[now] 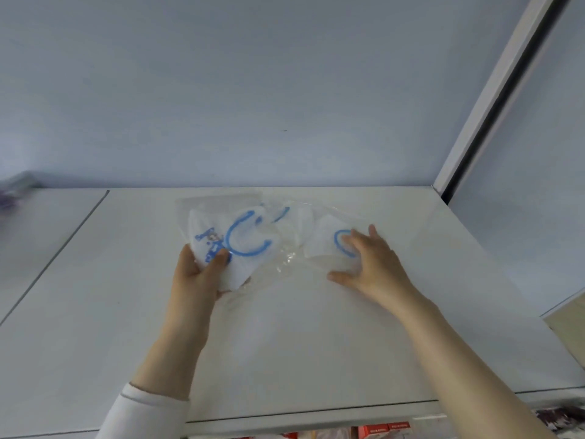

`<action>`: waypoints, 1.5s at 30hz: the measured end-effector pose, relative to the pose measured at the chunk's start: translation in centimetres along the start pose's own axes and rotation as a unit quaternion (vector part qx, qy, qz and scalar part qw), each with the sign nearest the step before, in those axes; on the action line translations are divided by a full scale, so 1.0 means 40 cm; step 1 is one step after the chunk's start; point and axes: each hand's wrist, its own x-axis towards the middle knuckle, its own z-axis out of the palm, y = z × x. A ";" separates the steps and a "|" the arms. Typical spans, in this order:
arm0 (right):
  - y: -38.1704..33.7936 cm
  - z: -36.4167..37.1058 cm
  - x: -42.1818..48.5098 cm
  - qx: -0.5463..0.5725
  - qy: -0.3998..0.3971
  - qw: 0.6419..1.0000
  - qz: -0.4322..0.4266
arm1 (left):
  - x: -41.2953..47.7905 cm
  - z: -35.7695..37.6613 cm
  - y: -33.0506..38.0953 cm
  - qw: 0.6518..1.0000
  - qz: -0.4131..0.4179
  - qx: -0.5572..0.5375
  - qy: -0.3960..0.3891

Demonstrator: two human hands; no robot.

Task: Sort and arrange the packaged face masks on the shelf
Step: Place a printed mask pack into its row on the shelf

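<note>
- The left grip [198,270] is clenched on the near corner of the left mask pack [245,237]. The thumb [221,256] lies on top and the fingers curl round the edge.
- The right grip [370,258] is released. Its fingers are straight and spread, and they press flat on the right mask pack [321,245].
- Both packs are clear plastic with blue print. They lie side by side at the middle of the white shelf [285,343], and their plastic edges touch.

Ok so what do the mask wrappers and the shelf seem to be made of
Wrappers on the left mask pack and right mask pack: thin clear plastic film, glossy, judging by crinkles and glints. Shelf: smooth white, faint sheen; painted metal or laminate, can't tell.
</note>
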 end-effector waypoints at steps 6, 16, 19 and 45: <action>0.040 -0.019 -0.023 -0.047 0.052 0.997 -0.020 | 0.013 -0.018 0.002 1.000 0.000 -0.007 0.007; 0.005 -0.161 -0.060 0.387 0.303 0.871 0.026 | -0.003 0.037 -0.010 0.999 -0.013 0.014 -0.031; -0.001 -0.161 -0.048 0.400 0.260 0.878 0.040 | -0.026 0.069 -0.013 0.998 -0.018 0.020 -0.065; -0.141 0.073 0.126 -0.048 -0.020 0.995 -0.090 | 0.006 -0.164 0.013 0.997 0.030 -0.027 0.072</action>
